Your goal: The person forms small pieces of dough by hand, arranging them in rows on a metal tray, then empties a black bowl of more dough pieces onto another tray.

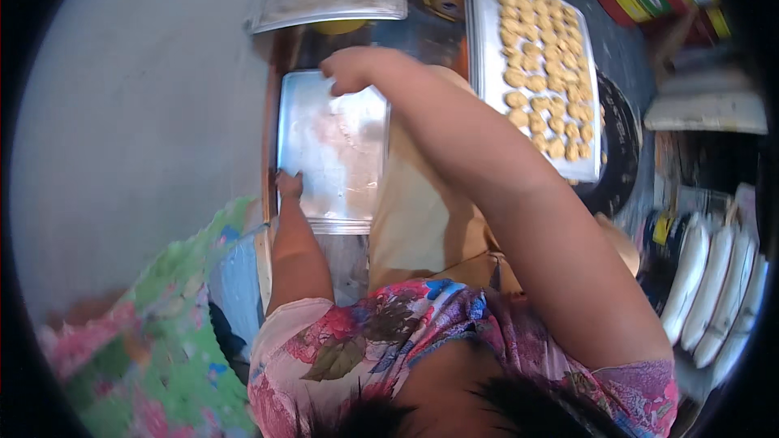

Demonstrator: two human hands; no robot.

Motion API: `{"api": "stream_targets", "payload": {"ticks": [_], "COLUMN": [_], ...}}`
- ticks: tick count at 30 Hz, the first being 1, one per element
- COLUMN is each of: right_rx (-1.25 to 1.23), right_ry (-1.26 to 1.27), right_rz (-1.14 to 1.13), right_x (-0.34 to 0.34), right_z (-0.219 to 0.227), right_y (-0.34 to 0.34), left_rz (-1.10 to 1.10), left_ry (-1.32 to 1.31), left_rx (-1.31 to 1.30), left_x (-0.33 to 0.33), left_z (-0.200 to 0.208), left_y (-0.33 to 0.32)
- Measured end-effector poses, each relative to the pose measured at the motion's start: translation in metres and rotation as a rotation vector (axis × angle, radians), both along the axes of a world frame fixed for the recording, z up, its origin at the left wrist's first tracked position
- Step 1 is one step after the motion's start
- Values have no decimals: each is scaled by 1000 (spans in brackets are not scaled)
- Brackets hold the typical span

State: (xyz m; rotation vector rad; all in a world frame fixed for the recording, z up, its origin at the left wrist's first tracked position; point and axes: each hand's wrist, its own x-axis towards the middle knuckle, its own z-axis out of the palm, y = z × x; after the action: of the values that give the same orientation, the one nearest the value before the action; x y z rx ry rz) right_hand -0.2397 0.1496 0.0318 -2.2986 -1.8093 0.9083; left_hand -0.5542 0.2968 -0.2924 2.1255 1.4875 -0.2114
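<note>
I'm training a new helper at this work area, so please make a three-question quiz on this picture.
1. Multiple choice: Where does the right hand appear against the silver tray?
A) By its near edge
B) By its far edge
C) By its middle
2. Fill in: The left hand is at the silver tray's ___ edge.
3. True or false: The yellowish pieces lie to the left of the silver tray.

Key: 1. B. 2. left. 3. False; the yellowish pieces lie on another tray to its right.

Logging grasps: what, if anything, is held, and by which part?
The left hand is at the left edge of the bare tray; any grip there is unclear. The right hand shows nothing held.
</note>
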Motion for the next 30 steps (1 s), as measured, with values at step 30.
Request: {"api": "stream_targets", "payload": {"ticks": [30], "right_rx": [322], "right_ry": [235], "right_rz": [-292], "right_x": [2], "right_z": [30], "right_y": [-58], "left_rz": [-317], "left_ry": [-567], "left_rx": [119], "left_x": [26], "left_z": [244], "left_y": [-141]}}
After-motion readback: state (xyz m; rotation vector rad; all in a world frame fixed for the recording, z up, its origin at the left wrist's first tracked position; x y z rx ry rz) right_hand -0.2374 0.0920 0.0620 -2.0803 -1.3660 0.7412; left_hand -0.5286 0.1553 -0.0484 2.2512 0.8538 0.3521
